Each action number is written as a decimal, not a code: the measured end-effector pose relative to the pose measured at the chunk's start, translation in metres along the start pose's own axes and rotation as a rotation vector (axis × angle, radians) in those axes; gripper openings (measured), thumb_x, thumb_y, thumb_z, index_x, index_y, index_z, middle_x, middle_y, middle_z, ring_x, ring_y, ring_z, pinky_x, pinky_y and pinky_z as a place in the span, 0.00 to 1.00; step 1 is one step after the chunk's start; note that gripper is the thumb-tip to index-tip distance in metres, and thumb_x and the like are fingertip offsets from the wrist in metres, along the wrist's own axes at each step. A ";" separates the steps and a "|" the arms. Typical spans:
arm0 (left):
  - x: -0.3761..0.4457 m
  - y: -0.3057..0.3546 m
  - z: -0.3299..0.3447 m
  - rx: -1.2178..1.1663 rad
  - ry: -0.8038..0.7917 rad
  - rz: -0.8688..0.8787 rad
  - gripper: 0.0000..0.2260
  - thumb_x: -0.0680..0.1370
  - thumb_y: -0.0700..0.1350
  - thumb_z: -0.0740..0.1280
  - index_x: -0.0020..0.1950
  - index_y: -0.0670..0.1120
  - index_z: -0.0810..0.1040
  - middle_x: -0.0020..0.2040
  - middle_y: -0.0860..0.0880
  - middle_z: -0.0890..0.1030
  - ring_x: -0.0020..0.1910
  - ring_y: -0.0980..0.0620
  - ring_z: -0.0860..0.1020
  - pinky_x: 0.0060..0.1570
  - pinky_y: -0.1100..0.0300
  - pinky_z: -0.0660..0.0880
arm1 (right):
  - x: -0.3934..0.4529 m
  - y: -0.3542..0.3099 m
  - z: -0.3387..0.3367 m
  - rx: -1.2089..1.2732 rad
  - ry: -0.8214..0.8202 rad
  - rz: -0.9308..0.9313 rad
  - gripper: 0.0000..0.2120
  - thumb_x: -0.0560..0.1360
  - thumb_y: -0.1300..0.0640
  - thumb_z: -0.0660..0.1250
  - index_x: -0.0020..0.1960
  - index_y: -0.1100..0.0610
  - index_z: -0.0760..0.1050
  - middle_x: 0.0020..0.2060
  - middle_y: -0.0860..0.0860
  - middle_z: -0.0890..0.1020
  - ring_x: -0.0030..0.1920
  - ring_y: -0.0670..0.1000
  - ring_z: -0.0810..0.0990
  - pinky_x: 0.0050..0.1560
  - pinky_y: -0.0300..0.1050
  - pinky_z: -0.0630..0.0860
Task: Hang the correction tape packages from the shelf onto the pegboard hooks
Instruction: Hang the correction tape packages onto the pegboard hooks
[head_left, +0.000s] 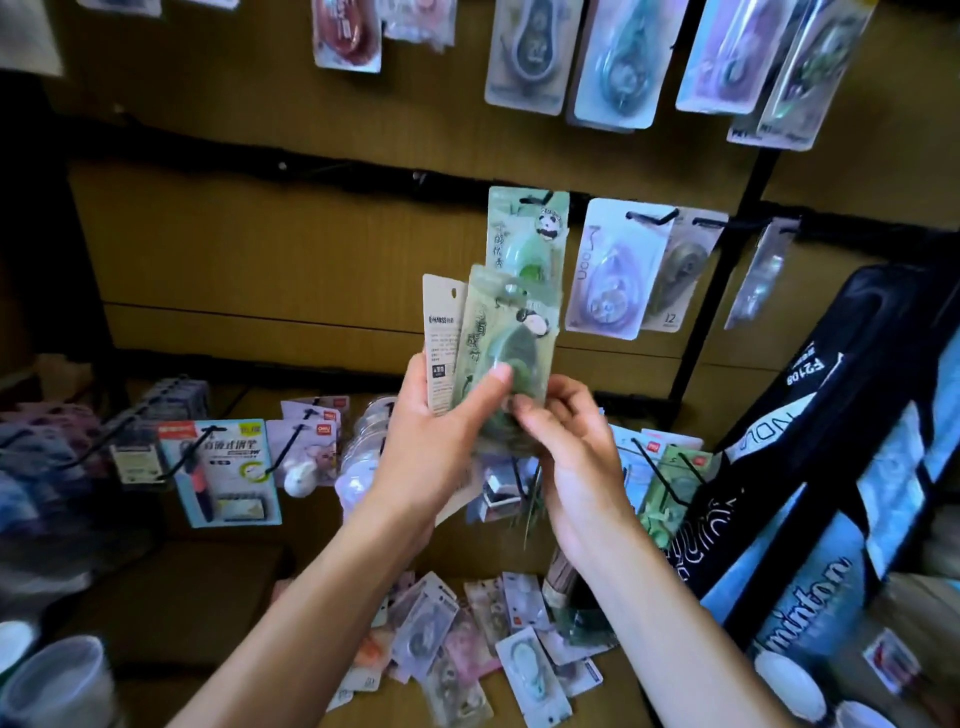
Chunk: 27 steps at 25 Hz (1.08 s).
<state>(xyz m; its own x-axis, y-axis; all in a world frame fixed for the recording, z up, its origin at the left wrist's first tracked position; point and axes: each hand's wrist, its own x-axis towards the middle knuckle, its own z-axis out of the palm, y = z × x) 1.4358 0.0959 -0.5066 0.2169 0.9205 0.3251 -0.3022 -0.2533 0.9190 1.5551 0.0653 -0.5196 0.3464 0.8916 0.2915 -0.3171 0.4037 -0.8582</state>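
The left hand (441, 441) curls its fingers (496, 376) around a small fan of green correction tape packages (498, 338), thumb across the front, while the right hand (566, 447) pinches their lower edge. They are raised just below a green panda package (527, 228) already hanging on a pegboard hook (540, 199); more packages (467, 644) lie scattered on the shelf (218, 587) beneath.

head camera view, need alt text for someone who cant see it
Two hands hold a fanned bunch of green panda correction tape packages in front of a brown pegboard: the left hand grips them, and the right hand pinches the front one. More packages hang on hooks, and others lie loose on the shelf below.
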 end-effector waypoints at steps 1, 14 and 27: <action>0.000 0.003 0.001 0.006 0.004 -0.018 0.13 0.78 0.55 0.67 0.61 0.54 0.74 0.55 0.55 0.83 0.52 0.59 0.82 0.48 0.56 0.81 | 0.001 -0.005 0.002 -0.020 0.016 -0.039 0.15 0.71 0.68 0.71 0.54 0.59 0.71 0.44 0.54 0.85 0.44 0.50 0.83 0.48 0.43 0.81; -0.004 0.013 -0.001 0.158 0.159 -0.080 0.24 0.70 0.60 0.72 0.56 0.47 0.70 0.46 0.51 0.75 0.41 0.54 0.74 0.38 0.57 0.70 | 0.028 -0.056 0.033 -0.101 0.147 -0.158 0.20 0.74 0.66 0.70 0.63 0.55 0.70 0.51 0.53 0.86 0.52 0.50 0.85 0.53 0.45 0.82; -0.005 0.010 -0.004 0.168 0.105 0.009 0.26 0.67 0.49 0.79 0.56 0.48 0.69 0.53 0.50 0.78 0.49 0.53 0.79 0.53 0.50 0.78 | 0.077 -0.041 0.041 -0.284 0.274 -0.133 0.17 0.73 0.64 0.70 0.58 0.53 0.69 0.50 0.52 0.83 0.46 0.49 0.83 0.47 0.46 0.79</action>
<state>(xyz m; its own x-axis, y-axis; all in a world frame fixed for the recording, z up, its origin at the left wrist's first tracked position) 1.4281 0.0904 -0.5003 0.1140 0.9419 0.3161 -0.1422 -0.2994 0.9435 1.5592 0.1258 -0.4446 0.6023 0.7325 0.3173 -0.0107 0.4048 -0.9143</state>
